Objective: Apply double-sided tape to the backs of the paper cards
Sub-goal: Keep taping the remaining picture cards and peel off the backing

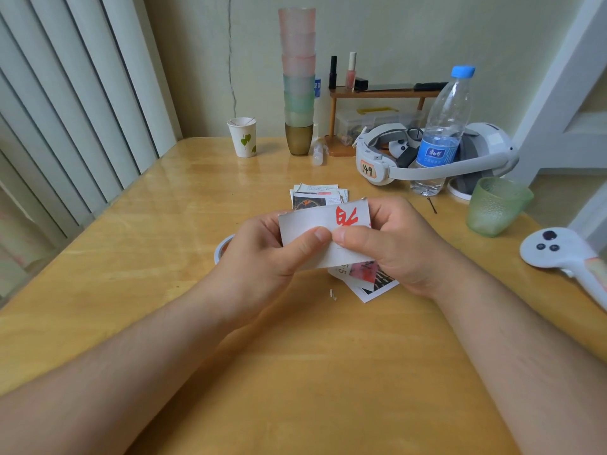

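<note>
Left hand (262, 254) and right hand (391, 247) pinching one paper card (315, 231), thumbs meeting on its face, above the tabletop's (131, 257) middle. Tape roll (220, 249) half hidden under the left hand. Card stacks just beyond (317, 195) and beneath (374, 280). Bare wood toward near and left edges; green cup (494, 206) and controller (565, 254) crowding the right edge.

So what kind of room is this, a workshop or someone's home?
Most likely a home, perhaps a bedroom desk: a wooden table with nail polish bottles on a small shelf, a tall stack of plastic cups and a water bottle.
</note>
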Available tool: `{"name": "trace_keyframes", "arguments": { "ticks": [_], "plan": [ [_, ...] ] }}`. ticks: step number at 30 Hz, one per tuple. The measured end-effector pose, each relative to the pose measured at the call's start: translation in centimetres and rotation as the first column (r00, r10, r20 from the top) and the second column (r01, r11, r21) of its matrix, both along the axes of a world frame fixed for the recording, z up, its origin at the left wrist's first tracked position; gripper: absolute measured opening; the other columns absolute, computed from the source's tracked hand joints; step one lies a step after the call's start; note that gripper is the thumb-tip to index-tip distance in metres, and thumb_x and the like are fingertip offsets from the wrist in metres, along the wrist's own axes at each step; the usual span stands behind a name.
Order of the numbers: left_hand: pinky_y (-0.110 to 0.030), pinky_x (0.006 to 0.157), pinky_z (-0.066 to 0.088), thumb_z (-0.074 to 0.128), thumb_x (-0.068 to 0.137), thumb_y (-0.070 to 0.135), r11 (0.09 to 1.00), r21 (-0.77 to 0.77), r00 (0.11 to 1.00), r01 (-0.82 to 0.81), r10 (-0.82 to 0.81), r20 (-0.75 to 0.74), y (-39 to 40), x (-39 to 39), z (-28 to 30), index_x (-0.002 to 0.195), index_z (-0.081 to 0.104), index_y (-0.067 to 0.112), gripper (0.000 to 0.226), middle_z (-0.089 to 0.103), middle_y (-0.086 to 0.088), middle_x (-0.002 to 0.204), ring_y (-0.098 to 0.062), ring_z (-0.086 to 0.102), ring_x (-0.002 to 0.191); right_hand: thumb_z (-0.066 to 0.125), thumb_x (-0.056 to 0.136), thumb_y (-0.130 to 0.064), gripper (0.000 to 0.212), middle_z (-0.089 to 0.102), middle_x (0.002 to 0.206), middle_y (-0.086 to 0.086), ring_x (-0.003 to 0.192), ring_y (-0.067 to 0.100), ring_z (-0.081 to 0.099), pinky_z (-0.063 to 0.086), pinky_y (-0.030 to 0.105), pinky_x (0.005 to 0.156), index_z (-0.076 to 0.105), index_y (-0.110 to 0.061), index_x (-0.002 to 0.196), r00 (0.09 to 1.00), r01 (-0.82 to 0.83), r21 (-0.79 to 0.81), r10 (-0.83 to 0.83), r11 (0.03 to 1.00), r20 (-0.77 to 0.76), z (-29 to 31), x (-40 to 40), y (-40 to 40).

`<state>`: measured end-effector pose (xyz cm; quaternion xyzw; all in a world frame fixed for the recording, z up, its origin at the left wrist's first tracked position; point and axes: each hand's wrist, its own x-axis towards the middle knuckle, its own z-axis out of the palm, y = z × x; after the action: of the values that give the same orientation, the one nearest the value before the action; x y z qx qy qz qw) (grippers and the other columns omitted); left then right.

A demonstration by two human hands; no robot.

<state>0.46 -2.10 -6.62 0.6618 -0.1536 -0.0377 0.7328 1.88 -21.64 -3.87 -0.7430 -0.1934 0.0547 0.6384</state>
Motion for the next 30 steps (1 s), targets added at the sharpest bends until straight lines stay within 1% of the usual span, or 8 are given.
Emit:
{"name": "trace_keyframes", "arguments": {
  "ticks": [4,9,11,15,19,23,26,30],
  "plan": [
    [-0.035,0.093,0.057,0.070,0.091,0.027,1.000,0.004,1.000,0.001,-0.001,-0.003,0.10,0.10,0.11,0.120,0.074,0.009,0.035,0.079,-0.008,0.116,-0.024,0.075,0.108,0.071,0.094,-0.007,0.012,0.072,0.068,-0.002,0.056,0.009,0.067,0.049,0.022,0.047,0.074,-0.015,0.086,0.999,-0.003,0.006,0.004,1.000,-0.033,0.21,-0.21,0.21],
    [-0.028,0.088,0.057,0.069,0.091,0.026,1.000,0.007,1.000,0.017,-0.017,-0.010,0.16,0.10,0.30,0.117,0.075,0.010,0.031,0.079,-0.008,0.114,-0.021,0.076,0.104,0.076,0.087,-0.019,0.001,0.074,0.073,0.000,0.061,0.011,0.068,0.049,0.024,0.047,0.077,-0.019,0.086,0.998,-0.011,0.007,0.012,1.000,-0.056,0.11,-0.12,0.22],
    [-0.029,0.089,0.057,0.068,0.091,0.025,0.999,-0.012,0.999,0.040,-0.040,-0.025,0.23,0.12,0.32,0.118,0.074,0.009,0.032,0.079,-0.010,0.116,-0.022,0.075,0.106,0.074,0.088,-0.017,0.004,0.076,0.076,0.000,0.063,0.010,0.070,0.051,0.022,0.050,0.077,-0.016,0.090,0.996,-0.041,0.028,0.044,0.999,-0.080,0.14,-0.05,-0.01],
    [-0.031,0.091,0.058,0.066,0.091,0.019,0.986,-0.117,0.989,0.117,-0.126,-0.076,0.16,-0.10,0.52,0.121,0.073,0.005,0.033,0.076,-0.016,0.120,-0.028,0.074,0.111,0.072,0.081,-0.018,0.025,0.078,0.085,0.005,0.072,0.013,0.074,0.055,0.022,0.055,0.074,-0.005,0.102,0.986,-0.090,0.134,0.108,0.987,-0.129,0.18,0.01,-0.24],
    [-0.034,0.093,0.059,0.067,0.095,0.016,0.952,-0.234,0.964,0.197,-0.232,-0.132,0.27,-0.14,0.74,0.127,0.070,0.002,0.035,0.073,-0.019,0.128,-0.029,0.072,0.114,0.072,0.085,-0.009,0.023,0.072,0.076,0.003,0.061,0.010,0.067,0.047,0.018,0.046,0.069,-0.001,0.107,0.963,-0.136,0.287,0.195,0.948,-0.187,0.16,-0.30,0.40],
    [-0.034,0.094,0.059,0.066,0.093,0.017,0.938,-0.269,0.952,0.221,-0.267,-0.149,0.44,0.00,0.58,0.129,0.069,0.002,0.039,0.071,-0.020,0.131,-0.029,0.071,0.116,0.060,0.084,-0.006,0.024,0.073,0.072,0.001,0.060,0.008,0.069,0.049,0.016,0.047,0.065,-0.001,0.107,0.939,-0.175,0.372,0.268,0.912,-0.216,0.40,-0.63,0.71],
    [-0.030,0.091,0.059,0.068,0.093,0.016,0.966,-0.192,0.975,0.171,-0.194,-0.109,0.35,0.06,0.43,0.124,0.072,0.003,0.033,0.075,-0.017,0.124,-0.027,0.073,0.112,0.064,0.088,-0.003,0.016,0.072,0.069,-0.001,0.057,0.007,0.067,0.048,0.017,0.045,0.068,-0.003,0.103,0.967,-0.116,0.268,0.171,0.956,-0.188,0.31,-0.40,0.37],
    [-0.019,0.074,0.056,0.063,0.097,0.010,0.998,0.025,0.998,0.058,-0.058,0.027,0.32,-0.07,0.49,0.109,0.074,0.005,0.016,0.081,-0.004,0.099,-0.014,0.076,0.087,0.065,0.097,0.000,0.010,0.073,0.069,-0.002,0.057,0.007,0.068,0.052,0.021,0.049,0.071,-0.008,0.097,0.998,-0.032,0.036,0.034,0.999,-0.053,0.00,-0.01,-0.12]
  ]
}}
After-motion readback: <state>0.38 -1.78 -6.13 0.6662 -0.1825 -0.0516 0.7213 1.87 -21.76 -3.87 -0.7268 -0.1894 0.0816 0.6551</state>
